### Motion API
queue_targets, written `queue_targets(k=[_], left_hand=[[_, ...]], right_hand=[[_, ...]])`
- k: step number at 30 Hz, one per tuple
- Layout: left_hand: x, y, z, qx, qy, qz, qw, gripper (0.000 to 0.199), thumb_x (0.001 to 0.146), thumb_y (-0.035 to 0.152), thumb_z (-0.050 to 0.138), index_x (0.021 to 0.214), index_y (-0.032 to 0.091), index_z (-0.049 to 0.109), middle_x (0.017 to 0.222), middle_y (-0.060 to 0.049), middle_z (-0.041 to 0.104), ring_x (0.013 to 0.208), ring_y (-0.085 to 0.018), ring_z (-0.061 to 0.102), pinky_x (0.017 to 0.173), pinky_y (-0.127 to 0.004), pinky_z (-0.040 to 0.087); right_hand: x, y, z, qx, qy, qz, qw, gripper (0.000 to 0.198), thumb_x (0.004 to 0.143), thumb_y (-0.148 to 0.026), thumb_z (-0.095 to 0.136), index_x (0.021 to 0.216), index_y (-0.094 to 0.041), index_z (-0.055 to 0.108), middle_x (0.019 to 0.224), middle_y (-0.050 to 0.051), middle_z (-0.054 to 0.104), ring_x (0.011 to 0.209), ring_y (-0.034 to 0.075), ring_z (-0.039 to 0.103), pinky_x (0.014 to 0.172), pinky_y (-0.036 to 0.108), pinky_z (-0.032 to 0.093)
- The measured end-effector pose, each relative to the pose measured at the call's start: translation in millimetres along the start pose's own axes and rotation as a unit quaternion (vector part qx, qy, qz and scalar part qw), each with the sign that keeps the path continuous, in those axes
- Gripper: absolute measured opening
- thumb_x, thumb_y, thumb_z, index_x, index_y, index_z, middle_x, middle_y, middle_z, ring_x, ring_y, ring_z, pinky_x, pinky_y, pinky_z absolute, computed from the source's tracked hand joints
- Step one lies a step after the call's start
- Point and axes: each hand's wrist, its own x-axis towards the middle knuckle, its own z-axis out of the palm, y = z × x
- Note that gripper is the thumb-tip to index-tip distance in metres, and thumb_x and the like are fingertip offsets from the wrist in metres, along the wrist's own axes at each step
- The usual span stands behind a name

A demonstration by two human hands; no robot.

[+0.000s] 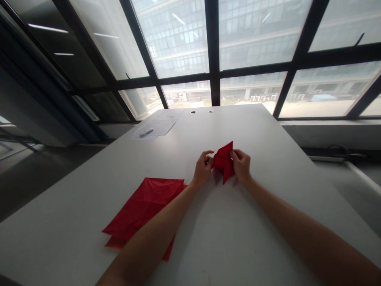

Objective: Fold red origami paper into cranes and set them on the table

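I have the small folded red paper [223,162] up between both hands, just above or on the desk [276,167]; I can't tell whether its lowest tip touches. The fingers of the right hand [242,166] are closed in a pinch on its right edge, near the top. The fingers of the left hand [203,170] hold its left corner, thumb against the paper, the index finger lifted a little apart.

I read its long axis as running away from me, leaning slightly right at the far end: one sharp point rises up and away beside the right fingertips, another points down and back toward me, below and between the two sets of fingers. A blunter corner aims left, into the left fingers.

Nearer me and left of those fingers, larger red sheets [143,208] lie partly behind the left forearm. Well beyond the left fingers, I see white papers [166,124] with a marker [146,132] on them.
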Motion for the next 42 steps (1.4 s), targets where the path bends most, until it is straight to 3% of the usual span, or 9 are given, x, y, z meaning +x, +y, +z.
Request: queue_targets(k=[3,9,14,19,25,31,34,39,42], left_hand=[[-1.8,1.7,0.7,0.045,0.008,0.015,0.999,0.023,0.090,0.030,0.058,0.111,0.024,0.066,0.070,0.001,0.061,0.060,-0.012,0.054,0.056,-0.022,0.043],[-5.5,9.6,1.0,0.112,0.048,0.072,0.990,0.021,0.083,0.028,0.069,0.103,0.026,0.074,0.097,-0.006,0.071,0.083,-0.018,0.065,0.073,-0.029,0.053],[-0.6,-0.1,-3.9,0.026,0.116,-0.008,0.993,0.042,0.083,0.038,0.070,0.120,0.018,0.069,0.084,-0.005,0.073,0.072,-0.016,0.066,0.067,-0.026,0.053],[5.0,-7.0,-8.9,-0.061,0.154,-0.058,0.985,0.050,0.078,0.045,0.074,0.116,0.014,0.070,0.075,-0.005,0.072,0.064,-0.016,0.066,0.061,-0.026,0.054],[2.9,-3.9,-7.6,-0.004,0.126,-0.050,0.991,0.038,0.080,0.047,0.071,0.101,0.015,0.074,0.080,-0.008,0.073,0.068,-0.018,0.067,0.060,-0.025,0.053],[4.4,-3.1,-8.8,0.121,0.095,0.002,0.988,0.025,0.081,0.040,0.069,0.078,0.016,0.074,0.081,-0.007,0.071,0.073,-0.017,0.066,0.064,-0.025,0.051],[6.6,-4.5,-10.4,0.104,0.102,-0.012,0.989,0.024,0.081,0.040,0.068,0.080,0.016,0.073,0.082,-0.007,0.071,0.074,-0.018,0.067,0.064,-0.025,0.050],[9.1,-7.0,-12.8,0.067,0.152,-0.047,0.985,0.025,0.080,0.040,0.068,0.082,0.016,0.072,0.081,-0.007,0.072,0.077,-0.020,0.068,0.066,-0.027,0.051],[9.7,-8.2,-13.6,0.037,0.155,-0.067,0.985,0.026,0.080,0.041,0.068,0.082,0.015,0.071,0.079,-0.008,0.072,0.076,-0.020,0.067,0.066,-0.028,0.051]], right_hand=[[1.1,2.9,-0.4,0.006,-0.006,0.023,1.000,0.025,0.082,-0.038,0.060,0.076,-0.016,0.071,0.072,0.005,0.070,0.063,0.017,0.059,0.058,0.029,0.045],[-2.4,-2.4,1.4,-0.044,-0.023,-0.030,0.998,0.025,0.086,-0.036,0.056,0.079,-0.016,0.070,0.073,0.005,0.070,0.067,0.018,0.061,0.063,0.030,0.048],[-8.0,-6.9,0.9,-0.046,-0.114,-0.130,0.984,0.041,0.086,-0.021,0.049,0.125,-0.021,0.059,0.104,0.006,0.069,0.094,0.021,0.064,0.081,0.036,0.052],[-11.2,-7.3,1.0,-0.113,-0.191,-0.213,0.951,0.056,0.073,-0.005,0.051,0.124,-0.025,0.061,0.125,0.007,0.060,0.118,0.024,0.053,0.104,0.042,0.044],[-7.4,-2.3,-1.7,-0.199,-0.139,-0.225,0.944,0.034,0.082,-0.011,0.057,0.109,-0.025,0.072,0.112,0.006,0.067,0.107,0.025,0.056,0.096,0.042,0.048],[-6.9,-4.1,-5.4,-0.206,-0.179,-0.287,0.918,0.029,0.090,-0.017,0.058,0.111,-0.029,0.073,0.113,0.005,0.070,0.107,0.024,0.058,0.094,0.042,0.047],[-6.3,-4.6,-6.9,-0.231,-0.162,-0.292,0.914,0.027,0.092,-0.019,0.056,0.111,-0.030,0.073,0.114,0.004,0.071,0.108,0.023,0.058,0.093,0.040,0.046],[-4.6,-4.5,-10.6,-0.327,-0.108,-0.246,0.906,0.027,0.095,-0.023,0.050,0.106,-0.026,0.075,0.104,0.007,0.071,0.101,0.025,0.059,0.088,0.038,0.044],[-3.4,-3.0,-12.1,-0.330,-0.099,-0.217,0.913,0.025,0.094,-0.025,0.051,0.102,-0.024,0.074,0.099,0.007,0.071,0.096,0.024,0.060,0.084,0.036,0.045]])
